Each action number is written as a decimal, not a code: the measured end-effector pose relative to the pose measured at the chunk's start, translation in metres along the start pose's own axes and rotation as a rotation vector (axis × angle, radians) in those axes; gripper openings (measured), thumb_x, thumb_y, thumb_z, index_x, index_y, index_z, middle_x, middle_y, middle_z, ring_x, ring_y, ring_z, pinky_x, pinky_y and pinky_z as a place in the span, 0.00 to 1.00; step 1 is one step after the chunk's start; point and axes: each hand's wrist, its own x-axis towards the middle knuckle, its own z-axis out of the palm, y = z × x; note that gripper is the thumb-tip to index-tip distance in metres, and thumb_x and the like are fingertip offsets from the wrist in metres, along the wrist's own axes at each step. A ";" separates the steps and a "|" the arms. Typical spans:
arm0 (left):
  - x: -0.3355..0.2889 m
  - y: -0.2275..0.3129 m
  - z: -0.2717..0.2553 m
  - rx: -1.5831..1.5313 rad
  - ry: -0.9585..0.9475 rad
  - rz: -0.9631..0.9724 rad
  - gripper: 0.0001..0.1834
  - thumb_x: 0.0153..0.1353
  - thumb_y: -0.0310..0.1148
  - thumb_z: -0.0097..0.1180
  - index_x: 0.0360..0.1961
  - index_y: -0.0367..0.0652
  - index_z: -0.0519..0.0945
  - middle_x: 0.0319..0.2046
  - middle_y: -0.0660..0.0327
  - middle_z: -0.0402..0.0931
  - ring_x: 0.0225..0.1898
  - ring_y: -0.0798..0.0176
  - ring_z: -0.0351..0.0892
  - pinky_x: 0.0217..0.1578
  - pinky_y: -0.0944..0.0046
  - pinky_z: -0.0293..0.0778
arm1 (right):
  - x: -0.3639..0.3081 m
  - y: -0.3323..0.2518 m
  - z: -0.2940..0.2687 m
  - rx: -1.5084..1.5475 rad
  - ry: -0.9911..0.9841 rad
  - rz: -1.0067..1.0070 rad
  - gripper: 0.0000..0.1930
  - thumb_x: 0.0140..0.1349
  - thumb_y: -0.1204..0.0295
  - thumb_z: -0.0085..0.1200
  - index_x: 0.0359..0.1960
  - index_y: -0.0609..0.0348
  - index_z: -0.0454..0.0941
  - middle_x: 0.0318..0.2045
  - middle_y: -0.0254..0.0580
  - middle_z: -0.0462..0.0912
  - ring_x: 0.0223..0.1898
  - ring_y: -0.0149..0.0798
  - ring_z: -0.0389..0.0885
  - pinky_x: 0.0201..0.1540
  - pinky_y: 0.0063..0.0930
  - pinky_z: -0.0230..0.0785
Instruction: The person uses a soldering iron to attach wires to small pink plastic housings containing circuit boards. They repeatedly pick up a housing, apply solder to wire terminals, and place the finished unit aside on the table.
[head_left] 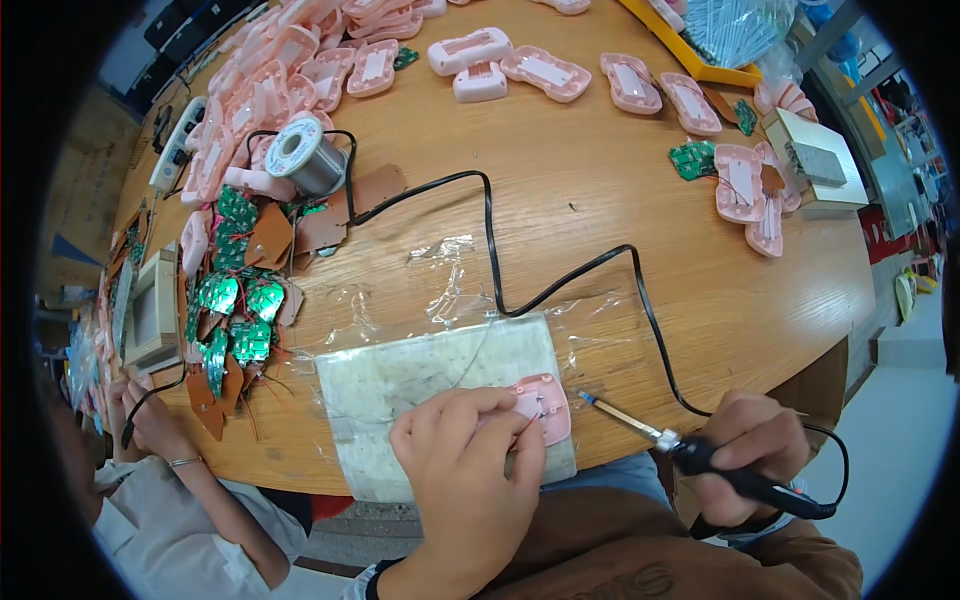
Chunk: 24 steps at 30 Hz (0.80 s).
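My left hand [462, 465] lies over a small pink plastic shell [555, 425], its fingers curled and holding it at the right edge of a worn whitish mat [370, 410]. Metal bits and a short red wire show inside the shell; my fingers cover its left part. In my right hand [752, 455] is a soldering iron [692, 455] with a black handle. Its tip points up and left, apart from the shell and just right of it. A black cord [490, 230] runs from the iron across the table.
A solder spool [318, 165] stands by a heap of pink shells [270, 95]. Green circuit boards [218, 293] and brown pieces pile up at the left. More shells [738, 185] lie far right, near a yellow tray [725, 73]. A co-worker's hands [155, 420] are at the left edge.
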 end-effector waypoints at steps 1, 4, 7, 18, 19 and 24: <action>0.000 -0.001 0.000 -0.011 -0.013 -0.011 0.08 0.43 0.25 0.66 0.26 0.43 0.80 0.38 0.66 0.77 0.44 0.58 0.73 0.47 0.53 0.58 | 0.000 0.001 -0.001 -0.017 -0.078 0.005 0.16 0.43 0.74 0.69 0.32 0.56 0.74 0.20 0.36 0.76 0.16 0.35 0.73 0.19 0.27 0.62; 0.002 0.001 -0.004 -0.009 -0.034 -0.038 0.07 0.43 0.24 0.67 0.24 0.41 0.79 0.36 0.64 0.78 0.41 0.57 0.73 0.46 0.56 0.61 | -0.002 0.006 0.003 0.014 -0.149 0.013 0.14 0.43 0.74 0.69 0.30 0.55 0.75 0.19 0.36 0.75 0.15 0.35 0.72 0.15 0.26 0.59; 0.005 0.005 -0.006 0.010 -0.058 -0.046 0.07 0.43 0.23 0.67 0.23 0.40 0.79 0.36 0.62 0.78 0.40 0.56 0.74 0.45 0.57 0.62 | -0.002 0.011 0.007 0.019 -0.180 -0.004 0.13 0.43 0.75 0.68 0.29 0.56 0.75 0.19 0.36 0.74 0.14 0.34 0.70 0.15 0.25 0.58; 0.007 0.007 -0.004 0.031 -0.059 -0.039 0.07 0.43 0.22 0.67 0.24 0.41 0.80 0.35 0.62 0.78 0.39 0.56 0.72 0.43 0.58 0.63 | 0.010 0.011 0.001 -0.056 -0.240 -0.161 0.11 0.40 0.76 0.67 0.26 0.54 0.78 0.17 0.32 0.71 0.14 0.30 0.65 0.12 0.22 0.52; 0.007 0.007 -0.004 0.028 -0.054 -0.040 0.07 0.43 0.22 0.67 0.24 0.41 0.80 0.35 0.62 0.78 0.39 0.56 0.72 0.43 0.58 0.64 | 0.010 0.011 0.001 -0.038 -0.178 -0.141 0.11 0.40 0.76 0.66 0.26 0.54 0.78 0.17 0.31 0.71 0.14 0.30 0.65 0.12 0.22 0.52; 0.008 0.005 -0.004 0.015 -0.064 -0.046 0.07 0.43 0.22 0.66 0.24 0.40 0.79 0.35 0.62 0.78 0.39 0.56 0.72 0.42 0.58 0.64 | 0.008 0.012 0.002 -0.009 -0.217 -0.129 0.10 0.40 0.76 0.65 0.25 0.54 0.77 0.17 0.31 0.71 0.14 0.30 0.66 0.13 0.23 0.53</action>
